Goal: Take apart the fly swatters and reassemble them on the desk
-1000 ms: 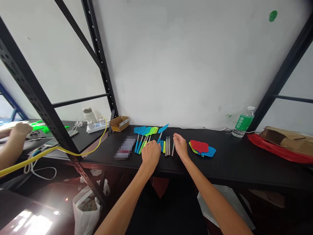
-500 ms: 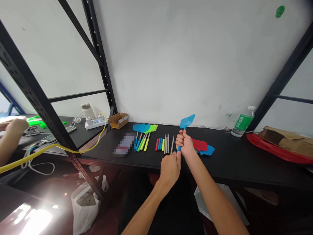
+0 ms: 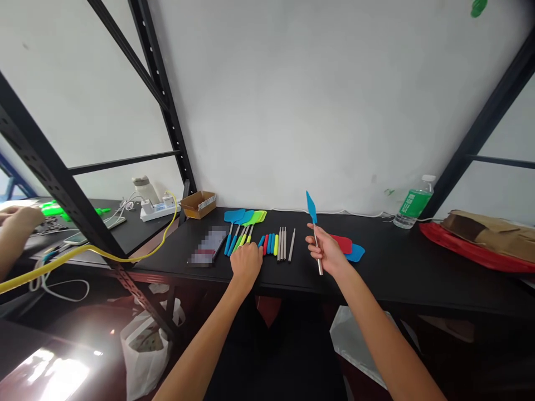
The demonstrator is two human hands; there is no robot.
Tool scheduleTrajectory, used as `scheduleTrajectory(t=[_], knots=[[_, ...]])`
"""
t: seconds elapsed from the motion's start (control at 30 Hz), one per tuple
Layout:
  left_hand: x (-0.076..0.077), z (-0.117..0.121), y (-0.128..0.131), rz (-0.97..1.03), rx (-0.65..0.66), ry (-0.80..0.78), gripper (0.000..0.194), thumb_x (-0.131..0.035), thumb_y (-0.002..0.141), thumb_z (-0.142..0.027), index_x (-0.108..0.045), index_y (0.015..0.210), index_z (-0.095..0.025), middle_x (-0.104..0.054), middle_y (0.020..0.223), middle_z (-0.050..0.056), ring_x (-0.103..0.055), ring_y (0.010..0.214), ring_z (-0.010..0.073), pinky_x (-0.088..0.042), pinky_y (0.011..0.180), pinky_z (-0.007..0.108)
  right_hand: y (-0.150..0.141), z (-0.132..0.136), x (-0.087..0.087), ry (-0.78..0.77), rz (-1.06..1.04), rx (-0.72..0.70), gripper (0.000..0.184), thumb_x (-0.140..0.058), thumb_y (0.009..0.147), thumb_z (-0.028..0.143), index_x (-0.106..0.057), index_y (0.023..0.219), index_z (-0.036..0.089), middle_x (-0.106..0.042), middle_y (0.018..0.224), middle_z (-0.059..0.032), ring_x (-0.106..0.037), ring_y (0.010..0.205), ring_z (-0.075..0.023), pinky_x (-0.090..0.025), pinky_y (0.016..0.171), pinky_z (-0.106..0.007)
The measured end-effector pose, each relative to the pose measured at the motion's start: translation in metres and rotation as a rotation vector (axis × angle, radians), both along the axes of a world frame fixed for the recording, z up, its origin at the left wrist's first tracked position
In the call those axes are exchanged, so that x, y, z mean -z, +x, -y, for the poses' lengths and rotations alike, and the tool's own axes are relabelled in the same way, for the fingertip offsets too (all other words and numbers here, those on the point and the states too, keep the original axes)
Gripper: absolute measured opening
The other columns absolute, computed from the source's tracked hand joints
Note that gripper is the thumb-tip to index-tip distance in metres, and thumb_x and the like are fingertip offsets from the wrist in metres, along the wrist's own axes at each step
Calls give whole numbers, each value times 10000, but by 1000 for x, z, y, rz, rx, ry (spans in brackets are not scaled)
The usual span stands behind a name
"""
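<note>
My right hand [image 3: 330, 253] is closed around the bare metal rod of a fly swatter with a blue head [image 3: 311, 207]. The swatter stands nearly upright, its rod end poking out below my fingers. My left hand [image 3: 246, 263] is low over the table, fingers curled at a blue handle grip [image 3: 261, 241] whose top end shows. Beside it lie a red grip [image 3: 266, 245], two blue grips [image 3: 271, 244] and a yellow one [image 3: 276, 245]. Several metal rods [image 3: 282, 245] lie to their right. Behind my left hand are assembled blue and green swatters [image 3: 246, 218], their handles partly covered.
Red [image 3: 343, 244] and blue swatter heads [image 3: 356, 253] lie behind my right wrist. A blurred phone-like object [image 3: 209, 248], a cardboard box [image 3: 198, 205], a water bottle [image 3: 413, 205] and a red package [image 3: 472, 253] are on the table [image 3: 393, 273]. Another person's hand [image 3: 20, 220] is at far left.
The blue grip has come off the swatter's rod. My left hand has carried it left to the row of grips. My right hand still holds the swatter, now by its bare rod.
</note>
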State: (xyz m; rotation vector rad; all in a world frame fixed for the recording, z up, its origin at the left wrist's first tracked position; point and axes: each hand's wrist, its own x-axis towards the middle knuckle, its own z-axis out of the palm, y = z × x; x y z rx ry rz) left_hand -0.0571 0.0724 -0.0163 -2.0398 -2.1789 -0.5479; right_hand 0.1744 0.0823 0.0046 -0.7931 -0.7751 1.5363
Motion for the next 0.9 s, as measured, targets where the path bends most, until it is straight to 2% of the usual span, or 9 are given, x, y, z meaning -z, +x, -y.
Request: scheduleTrajectory(t=[0.1,0.2,0.27,0.4,0.53,0.63,0.77,0.83,0.9], knots=[[0,7,5,46,35,35,340,-443,971,-364,-712,914,-163,-691,904,117,-656,869,255,-415,647,281,-6,5,5,7,22,-41,211,-578,917,429,-562,1019,244,-485,612,63,-279,377,-44,-185,337,-135],[-6,16,12,269,119,128,363,-441,968,-405,-718,1055,-189,-695,992,108,-647,915,247,-432,688,286,-11,12,5,-21,-29,-170,278,-612,898,469,-539,860,203,-417,581,77,-279,387,-39,-198,341,-137],[-12,18,22,583,271,70,426,-469,943,-505,-717,1072,-184,-704,957,89,-648,876,230,-445,698,283,-16,20,4,-25,-100,-310,273,-634,899,438,-541,847,186,-380,579,86,-245,392,-29,-182,339,-129],[-21,15,49,1339,580,-318,613,-494,849,-710,-701,946,-141,-705,883,101,-660,813,204,-489,723,297,-26,35,3,-61,-260,-562,211,-661,903,362,-560,932,180,-328,583,102,-155,395,-19,-112,331,-113],[-19,11,73,1736,601,-376,487,-648,787,-623,-674,788,-137,-693,866,101,-653,800,175,-497,753,292,-28,34,3,-87,-310,-577,188,-655,909,319,-527,873,186,-311,566,105,-110,392,-20,-65,323,-117],[-15,5,85,1793,498,-212,406,-750,720,-526,-681,740,-126,-655,736,56,-605,681,132,-465,674,258,-25,29,5,-98,-231,-491,214,-663,896,336,-519,852,184,-338,567,103,-111,396,-19,-81,321,-117],[-16,-15,93,1665,319,17,445,-758,673,-552,-651,652,-121,-622,657,39,-540,605,111,-412,604,247,-16,30,14,-18,-8,-314,263,-681,861,395,-546,834,172,-389,567,92,-139,399,-10,-100,332,-116],[-19,-26,91,1563,235,133,448,-714,693,-572,-653,659,-129,-597,632,22,-505,591,111,-381,580,244,-8,34,20,7,128,-230,293,-687,842,433,-559,820,171,-410,563,84,-153,390,-7,-94,335,-121],[-22,-33,87,1321,276,165,436,-673,727,-552,-627,589,-141,-512,549,-13,-453,562,110,-333,558,245,3,38,25,-11,183,-141,301,-705,816,442,-568,808,175,-424,564,77,-166,382,-6,-92,335,-127]])
